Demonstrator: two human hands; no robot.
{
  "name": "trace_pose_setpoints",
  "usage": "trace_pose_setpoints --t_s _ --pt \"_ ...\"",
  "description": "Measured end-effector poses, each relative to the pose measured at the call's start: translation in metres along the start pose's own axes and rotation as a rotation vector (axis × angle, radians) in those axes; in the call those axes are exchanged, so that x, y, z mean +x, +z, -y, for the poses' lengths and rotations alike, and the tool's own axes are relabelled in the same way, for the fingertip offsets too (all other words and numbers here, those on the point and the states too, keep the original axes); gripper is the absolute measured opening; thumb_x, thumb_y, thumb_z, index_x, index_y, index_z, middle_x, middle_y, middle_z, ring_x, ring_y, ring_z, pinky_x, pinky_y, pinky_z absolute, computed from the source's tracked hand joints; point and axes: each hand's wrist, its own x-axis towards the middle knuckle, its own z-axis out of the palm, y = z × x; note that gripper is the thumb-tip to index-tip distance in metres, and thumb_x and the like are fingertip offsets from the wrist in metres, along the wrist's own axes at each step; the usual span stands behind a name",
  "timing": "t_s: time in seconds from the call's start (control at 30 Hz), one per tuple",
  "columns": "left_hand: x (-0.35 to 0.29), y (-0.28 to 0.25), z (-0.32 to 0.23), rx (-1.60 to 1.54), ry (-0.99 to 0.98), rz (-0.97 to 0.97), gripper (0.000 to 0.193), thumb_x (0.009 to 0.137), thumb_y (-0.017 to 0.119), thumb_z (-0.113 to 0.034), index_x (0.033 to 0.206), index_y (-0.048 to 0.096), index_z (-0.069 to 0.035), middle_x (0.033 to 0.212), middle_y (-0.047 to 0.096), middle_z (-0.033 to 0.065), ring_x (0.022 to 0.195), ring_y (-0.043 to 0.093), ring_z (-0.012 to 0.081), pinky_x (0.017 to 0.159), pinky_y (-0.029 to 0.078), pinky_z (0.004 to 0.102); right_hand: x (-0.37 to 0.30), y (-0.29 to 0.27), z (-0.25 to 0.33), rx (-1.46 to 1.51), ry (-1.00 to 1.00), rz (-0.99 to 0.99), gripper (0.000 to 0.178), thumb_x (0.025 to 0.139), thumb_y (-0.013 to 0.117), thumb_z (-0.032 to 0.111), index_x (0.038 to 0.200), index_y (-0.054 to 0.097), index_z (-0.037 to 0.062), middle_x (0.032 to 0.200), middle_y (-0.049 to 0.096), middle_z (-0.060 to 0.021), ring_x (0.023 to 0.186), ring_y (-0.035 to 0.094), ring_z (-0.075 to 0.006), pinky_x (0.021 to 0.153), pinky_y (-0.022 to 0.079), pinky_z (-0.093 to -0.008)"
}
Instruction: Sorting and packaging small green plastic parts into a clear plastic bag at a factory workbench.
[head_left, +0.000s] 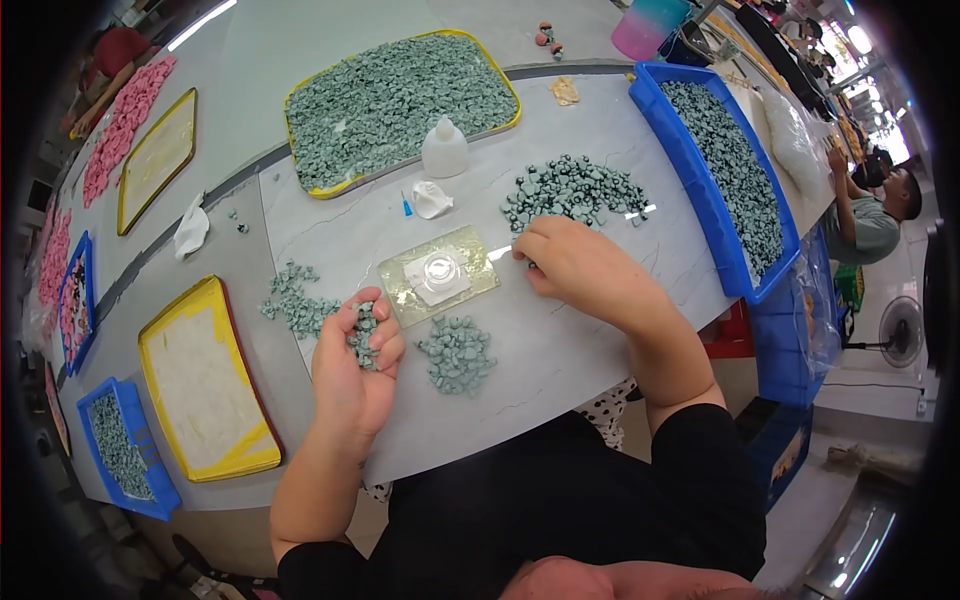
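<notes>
My left hand [352, 368] is closed around a handful of small grey-green pieces [364, 334], held just above the table near a small pile [296, 302] of the same pieces. My right hand [578, 266] rests fingers-down at the near edge of a larger heap of pieces [572, 191]; I cannot tell whether it pinches one. Between the hands lies a yellowish clear mat [480, 262] with a white pad and a small round clear dish [438, 270]. Another small pile [457, 352] sits in front of the mat.
A yellow tray [300, 102] full of grey-green pieces lies at the back, with a white squeeze bottle [445, 148] beside it. A long blue bin [760, 278] of pieces stands at the right, yellow and blue trays at the left. Another person [880, 215] sits far right.
</notes>
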Motion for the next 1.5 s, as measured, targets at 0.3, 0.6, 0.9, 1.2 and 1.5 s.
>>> trace_pose_setpoints --t_s 0.3,0.6,0.9,1.2,1.5 --pt "-0.013 -0.009 -0.021 -0.009 0.055 -0.073 0.015 0.087 0.045 -0.013 0.097 0.043 -0.002 0.082 0.044 0.0059 0.059 0.036 0.0098 0.047 0.029 0.0211 0.016 0.012 0.026 0.369 -0.040 -0.342 0.014 0.076 0.062 0.004 0.089 0.059 0.0013 0.078 0.055 -0.0093 0.066 0.057 -0.0208 0.060 0.047 -0.0285" --pt "-0.016 -0.051 -0.074 -0.388 0.106 0.168 0.014 0.090 0.041 -0.016 0.080 0.042 -0.006 0.068 0.039 0.0007 0.051 0.033 0.0082 0.036 0.022 0.0196 0.015 0.024 0.052 0.400 -0.025 -0.408 0.016 0.077 0.063 0.004 0.093 0.062 0.0015 0.073 0.059 -0.0084 0.059 0.057 -0.0148 0.056 0.046 -0.0249" --pt "-0.034 -0.016 -0.036 0.117 0.017 -0.079 0.015 0.089 0.043 -0.012 0.097 0.049 -0.002 0.063 0.037 -0.0011 0.046 0.028 0.0057 0.036 0.019 0.0187 0.010 0.019 0.065 0.574 0.272 -0.308 0.012 0.086 0.054 0.007 0.094 0.055 -0.0015 0.079 0.062 -0.0092 0.070 0.062 -0.0136 0.063 0.049 -0.0248" --pt "-0.040 -0.017 -0.015 1.563 0.469 -0.059 0.039 0.083 0.048 -0.007 0.121 0.050 -0.001 0.057 0.049 0.0077 0.046 0.044 0.0152 0.048 0.038 0.0291 0.002 0.007 0.060 0.804 0.356 -0.193 0.012 0.091 0.045 0.009 0.096 0.047 -0.0020 0.084 0.061 -0.0098 0.072 0.060 -0.0142 0.065 0.049 -0.0263" --pt "-0.048 -0.018 -0.009 2.058 0.571 0.007 0.046 0.074 0.052 -0.006 0.120 0.050 0.001 0.066 0.056 0.0178 0.062 0.056 0.0313 0.060 0.045 0.0405 -0.003 0.006 0.063 0.901 0.350 -0.129 0.012 0.092 0.044 0.010 0.094 0.046 -0.0016 0.085 0.061 -0.0099 0.073 0.059 -0.0132 0.066 0.049 -0.0252"
